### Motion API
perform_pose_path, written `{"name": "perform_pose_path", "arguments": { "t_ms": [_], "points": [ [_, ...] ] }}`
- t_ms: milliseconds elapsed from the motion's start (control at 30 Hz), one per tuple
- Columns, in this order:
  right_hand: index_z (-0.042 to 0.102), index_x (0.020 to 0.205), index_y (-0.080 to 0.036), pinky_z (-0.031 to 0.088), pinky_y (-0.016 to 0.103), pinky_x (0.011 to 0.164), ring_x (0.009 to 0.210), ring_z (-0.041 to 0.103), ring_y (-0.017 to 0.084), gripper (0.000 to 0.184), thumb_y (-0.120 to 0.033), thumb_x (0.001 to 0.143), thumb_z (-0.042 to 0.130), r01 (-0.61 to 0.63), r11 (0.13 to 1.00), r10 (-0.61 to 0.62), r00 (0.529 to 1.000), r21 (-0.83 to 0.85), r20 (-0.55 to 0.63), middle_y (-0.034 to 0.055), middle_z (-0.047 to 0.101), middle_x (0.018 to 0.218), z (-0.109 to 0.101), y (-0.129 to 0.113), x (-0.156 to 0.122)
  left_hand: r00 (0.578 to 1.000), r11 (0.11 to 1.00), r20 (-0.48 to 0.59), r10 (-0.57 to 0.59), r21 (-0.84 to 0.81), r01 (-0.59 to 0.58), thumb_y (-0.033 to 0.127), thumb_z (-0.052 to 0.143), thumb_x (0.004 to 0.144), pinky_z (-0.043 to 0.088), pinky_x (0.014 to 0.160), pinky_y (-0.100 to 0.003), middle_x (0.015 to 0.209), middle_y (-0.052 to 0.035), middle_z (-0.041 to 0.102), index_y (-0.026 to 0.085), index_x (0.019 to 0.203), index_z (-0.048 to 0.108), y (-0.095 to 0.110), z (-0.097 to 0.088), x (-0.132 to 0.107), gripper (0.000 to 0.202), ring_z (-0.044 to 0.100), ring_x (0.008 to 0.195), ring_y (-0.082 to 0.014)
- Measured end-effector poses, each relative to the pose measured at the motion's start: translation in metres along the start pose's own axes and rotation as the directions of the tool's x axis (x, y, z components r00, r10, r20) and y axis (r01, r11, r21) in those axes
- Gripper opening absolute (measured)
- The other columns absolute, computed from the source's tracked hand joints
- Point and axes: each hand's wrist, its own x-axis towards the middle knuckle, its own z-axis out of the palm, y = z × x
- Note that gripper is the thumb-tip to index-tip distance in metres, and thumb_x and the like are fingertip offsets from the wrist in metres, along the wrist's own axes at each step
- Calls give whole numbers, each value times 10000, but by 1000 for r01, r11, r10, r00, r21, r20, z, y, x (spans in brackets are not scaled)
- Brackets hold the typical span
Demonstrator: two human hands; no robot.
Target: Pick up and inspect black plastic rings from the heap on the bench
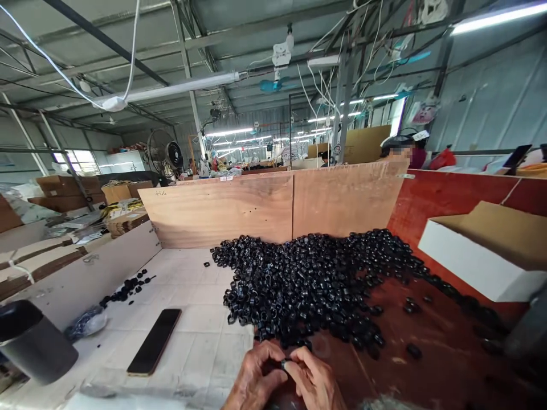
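At the front edge of the work table, my left hand (255,377) and my right hand (315,378) meet, thumbs and fingers pinched together. Between the fingertips they hold a small black plastic part (284,363), mostly covered by the fingers. Just beyond the hands spreads a large pile of small black plastic parts (294,279), glossy and many of them ring-like. A few loose black parts (413,351) lie on the red-brown surface to the right.
A phone (154,341) lies on the white paper at left, near a dark bin (36,341), a clear plastic bag (88,322) and a smaller group of black parts (127,287). Wooden boards (222,208) wall off the back. An open white box (474,259) stands at right. Another person sits beyond the boards.
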Motion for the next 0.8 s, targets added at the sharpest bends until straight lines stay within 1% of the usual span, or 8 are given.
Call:
{"name": "perform_pose_path", "arguments": {
  "t_ms": [67,233,333,467,533,600,667,800],
  "points": [
    [661,802,-256,491,266,480,492,613,196,364,-573,953,569,-16,999,15,999,37,37,-5,610,576,-3,-3,0,1000,1000,15,-3,-3,3,383,819,784,495,902,-370,963,-26,701,279,893,734,0,-1,-1,173,651,976,-268],
    [666,732,-255,538,267,596,655,666,207,238,-412,909,641,169,985,-168,986,38,-14,24,684,743,-8,-12,4,999,996,31,-27,-80,29,386,854,761,467,825,-331,910,-23,695,232,865,738,-3,0,2,219,636,898,-232],
    [686,761,-257,543,273,631,682,671,200,199,-346,926,618,220,973,-219,976,63,-15,31,706,815,-11,-18,5,999,991,26,-33,-132,36,379,870,748,477,828,-326,918,-26,705,220,870,738,-2,1,3,239,641,894,-224],
    [678,769,-230,542,290,694,774,685,212,227,-306,953,568,165,984,-162,986,71,-40,49,714,843,-15,-26,0,998,993,46,-39,-107,44,379,840,783,499,856,-324,941,-20,702,214,904,739,10,3,-1,228,648,920,-214],
    [690,900,-221,536,277,655,709,665,193,92,-256,896,605,76,992,-73,997,97,-35,29,710,821,-16,-27,-2,999,997,33,-39,-59,41,367,826,797,504,884,-318,971,-13,700,211,918,739,14,3,-1,216,648,940,-203],
    [692,962,-211,557,299,787,840,690,201,144,-206,844,608,92,989,-86,995,114,-53,41,732,917,-17,-26,-3,999,998,31,-39,-55,40,357,819,802,514,893,-318,984,-15,709,201,929,737,14,2,2,217,655,935,-195],
    [689,979,-207,558,314,856,921,694,207,175,-195,828,601,114,985,-108,993,126,-56,50,738,970,-16,-25,-2,997,997,63,-38,-63,42,363,801,824,527,899,-325,1013,-27,718,193,963,735,13,2,4,229,663,948,-199],
    [661,1126,-209,576,292,802,874,710,193,258,-245,872,636,70,989,-61,996,129,-69,57,739,1001,-15,-26,-3,996,999,85,-3,-42,6,364,754,879,526,949,-340,1094,-49,734,192,1009,730,15,2,3,216,676,1008,-214]
  ]
}}
